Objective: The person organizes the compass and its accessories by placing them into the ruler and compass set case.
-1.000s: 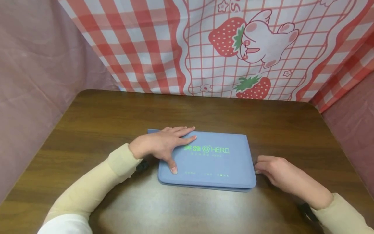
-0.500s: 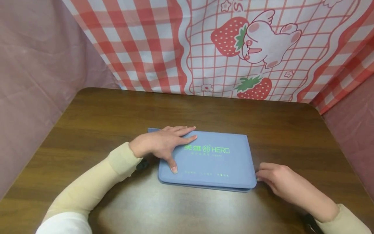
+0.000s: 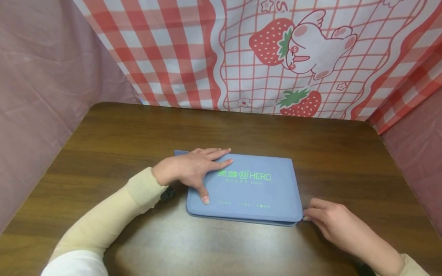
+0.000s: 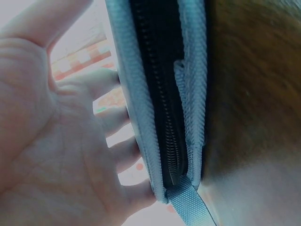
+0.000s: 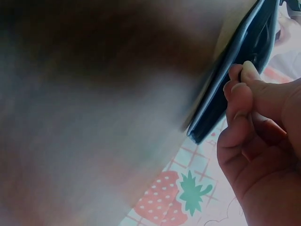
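A flat blue zip case [image 3: 262,191] with green HERO lettering lies on the table. My left hand [image 3: 190,168] rests on the left part of its cover, fingers spread. In the left wrist view, the case's side [image 4: 162,94] gapes between two woven edges, showing zipper teeth, and a fabric strap [image 4: 190,202] sticks out at one end. Beside the near right corner, my right hand [image 3: 333,220] pinches the zipper pull [image 5: 241,75] between thumb and curled fingers. Most of that pull is hidden by the fingertips.
The brown wooden table [image 3: 155,126] extends around the case on all sides. Behind it hangs a red-and-white checked curtain [image 3: 172,57] with strawberries, and a pink cloth [image 3: 45,76] hangs at the left.
My right hand has slid along the case's right edge toward me, reaching the near corner. My left hand and the case have stayed in place.
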### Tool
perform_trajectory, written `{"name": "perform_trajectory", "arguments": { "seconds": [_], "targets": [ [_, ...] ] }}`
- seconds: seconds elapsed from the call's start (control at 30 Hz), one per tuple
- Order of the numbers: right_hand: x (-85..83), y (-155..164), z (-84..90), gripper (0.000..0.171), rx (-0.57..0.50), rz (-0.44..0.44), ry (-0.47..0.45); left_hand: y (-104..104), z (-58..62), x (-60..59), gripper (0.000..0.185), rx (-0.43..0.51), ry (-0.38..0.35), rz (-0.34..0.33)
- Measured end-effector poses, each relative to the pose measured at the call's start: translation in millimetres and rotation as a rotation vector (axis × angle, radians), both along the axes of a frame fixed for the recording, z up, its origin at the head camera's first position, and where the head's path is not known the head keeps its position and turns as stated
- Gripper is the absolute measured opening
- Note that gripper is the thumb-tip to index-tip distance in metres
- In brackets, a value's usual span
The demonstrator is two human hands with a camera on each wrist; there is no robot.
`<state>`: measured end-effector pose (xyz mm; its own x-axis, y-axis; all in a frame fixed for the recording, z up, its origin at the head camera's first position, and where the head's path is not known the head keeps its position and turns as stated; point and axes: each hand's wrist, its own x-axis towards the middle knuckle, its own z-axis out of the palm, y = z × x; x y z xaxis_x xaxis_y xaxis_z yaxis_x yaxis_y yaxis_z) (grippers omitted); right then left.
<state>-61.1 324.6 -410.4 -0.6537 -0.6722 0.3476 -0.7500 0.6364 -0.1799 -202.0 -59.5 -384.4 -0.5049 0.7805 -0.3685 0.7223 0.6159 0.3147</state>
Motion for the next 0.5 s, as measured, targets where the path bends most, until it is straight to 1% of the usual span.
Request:
{"name": "perform_trajectory", "arguments": {
  "seconds": [0.13,0.33,0.5],
  "targets": [
    [7.2,-4,-0.1,0.056,0.018,-0.025,-0.018,-1,-0.8,0.5,0.124,0.003,0.004,-0.002],
    [18.8,-15,1.6,0.057,0.052,-0.055,0.02,-1,0.2,-0.1,0.124,-0.001,0.005,-0.008],
    [26.1,-26,5.7,0.063,0.093,-0.112,0.045,0,0.4,-0.6,0.124,-0.008,0.01,-0.007]
  ]
}}
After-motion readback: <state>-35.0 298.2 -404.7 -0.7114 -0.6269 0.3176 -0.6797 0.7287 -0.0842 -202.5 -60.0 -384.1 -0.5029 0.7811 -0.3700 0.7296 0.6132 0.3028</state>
